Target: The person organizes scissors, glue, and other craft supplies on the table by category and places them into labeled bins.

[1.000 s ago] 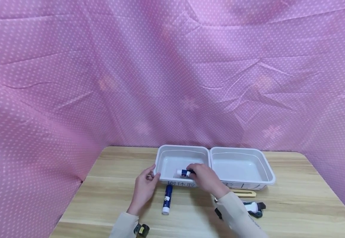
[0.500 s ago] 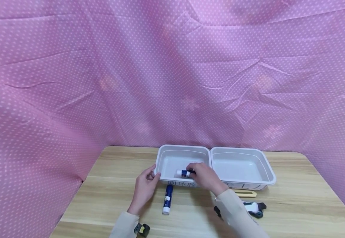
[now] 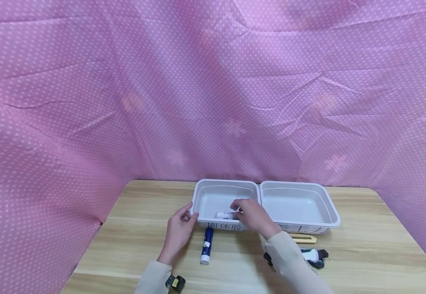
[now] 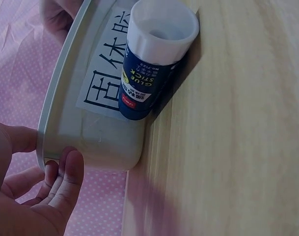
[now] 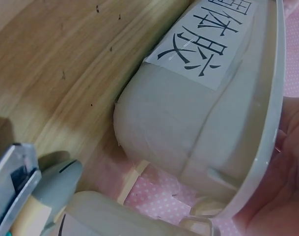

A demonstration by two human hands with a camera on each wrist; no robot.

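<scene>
My left hand (image 3: 179, 232) grips the near left corner of the left white plastic tray (image 3: 197, 196), thumb and fingers at its rim, as the left wrist view shows. Inside that tray, near its front wall, lies a glue stick (image 3: 224, 215) with a white end. Just over its right end is my right hand (image 3: 253, 216), fingers loosely bent and apart from the stick; in the right wrist view the tray wall hides the fingertips. Another glue stick (image 3: 206, 247), blue with a white end, lies on the table before the tray; its printed label shows in the left wrist view (image 4: 144, 78).
A second white tray (image 3: 335, 220) adjoins on the right. In front of it lie a yellow slotted utility knife (image 3: 302, 239) and a white-and-black tool (image 3: 312, 256), partly behind the right sleeve (image 3: 290, 257). Pink dotted cloth (image 3: 216, 102) hangs behind the wooden table (image 3: 143, 212).
The right hand has let go of the glue stick, which now lies lower in the left tray. Its fingers have lifted slightly. The left hand keeps its grip on the tray corner.
</scene>
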